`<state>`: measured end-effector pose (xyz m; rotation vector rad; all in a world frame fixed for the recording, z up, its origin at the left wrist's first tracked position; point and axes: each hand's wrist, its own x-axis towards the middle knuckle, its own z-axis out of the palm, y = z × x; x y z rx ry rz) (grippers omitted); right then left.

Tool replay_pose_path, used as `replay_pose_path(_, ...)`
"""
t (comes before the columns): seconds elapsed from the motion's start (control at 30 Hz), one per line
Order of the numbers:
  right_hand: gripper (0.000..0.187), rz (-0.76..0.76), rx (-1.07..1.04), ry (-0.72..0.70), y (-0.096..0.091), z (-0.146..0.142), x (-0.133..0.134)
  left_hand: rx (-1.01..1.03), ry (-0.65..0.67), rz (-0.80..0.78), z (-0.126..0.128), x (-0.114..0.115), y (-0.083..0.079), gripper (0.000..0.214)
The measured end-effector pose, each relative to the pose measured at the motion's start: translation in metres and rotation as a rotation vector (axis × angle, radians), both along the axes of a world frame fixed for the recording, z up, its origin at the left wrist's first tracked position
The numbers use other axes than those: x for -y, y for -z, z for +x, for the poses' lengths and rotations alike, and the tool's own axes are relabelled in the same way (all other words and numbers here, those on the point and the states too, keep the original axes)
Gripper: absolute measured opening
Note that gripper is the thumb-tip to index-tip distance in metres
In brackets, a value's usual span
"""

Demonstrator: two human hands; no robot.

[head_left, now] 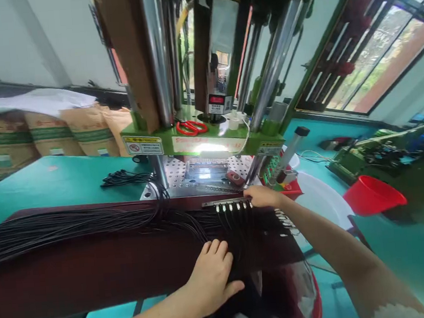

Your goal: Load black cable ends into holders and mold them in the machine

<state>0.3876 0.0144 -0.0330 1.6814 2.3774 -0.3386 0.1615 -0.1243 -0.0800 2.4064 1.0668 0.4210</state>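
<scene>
My right hand (262,196) is closed on the right end of a narrow metal bar (211,204). A row of silver-tipped cable connectors (231,207) sits along the bar, their black cables hanging toward me. Closer in, my left hand (214,279) is open, thumb spread and fingers slightly bent, at the edge of the black cables (193,221). Whether its fingertips touch them I cannot tell. Behind the bar is the press's perforated metal bed (176,174), with a lit mould plate (205,171) on it.
A green press (153,158) stands ahead, red-handled scissors (191,127) on its crossbeam. A long cable bundle (67,229) covers the brown table's (97,281) left side. Loose silver connectors (286,221) lie right. Beyond are a white basin (321,194) and a red bucket (374,195).
</scene>
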Motion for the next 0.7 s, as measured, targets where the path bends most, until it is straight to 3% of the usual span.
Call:
replay_pose_path(0.07,0.034,-0.002,-0.002,0.051,-0.005,0.0,-0.002,-0.11,0.02,0.053,0.005,-0.005,0.0,0.037)
replay_pose_path(0.13,0.035,0.025,-0.02,0.099,-0.007,-0.001,-0.004,-0.098,0.019,-0.001,0.008,-0.017,-0.002,0.042)
replay_pose_path(0.3,0.039,0.147,-0.145,0.166,-0.018,0.0,-0.021,0.107,-0.016,-0.471,0.017,-0.06,-0.002,0.059)
replay_pose_path(0.4,0.038,0.193,-0.224,0.19,-0.025,-0.002,-0.043,0.273,0.059,-0.727,0.03,-0.085,-0.005,0.055)
replay_pose_path(0.5,0.038,0.214,-0.29,0.212,-0.022,-0.01,-0.068,0.554,0.119,-1.085,0.046,-0.106,-0.011,0.048)
replay_pose_path(0.57,0.036,0.225,-0.325,0.238,-0.016,-0.017,-0.084,0.717,0.075,-1.265,0.056,-0.118,-0.011,0.042)
replay_pose_path(0.7,0.017,0.263,-0.388,0.314,-0.003,-0.034,-0.115,0.853,-0.12,-1.383,0.064,-0.147,-0.002,0.025)
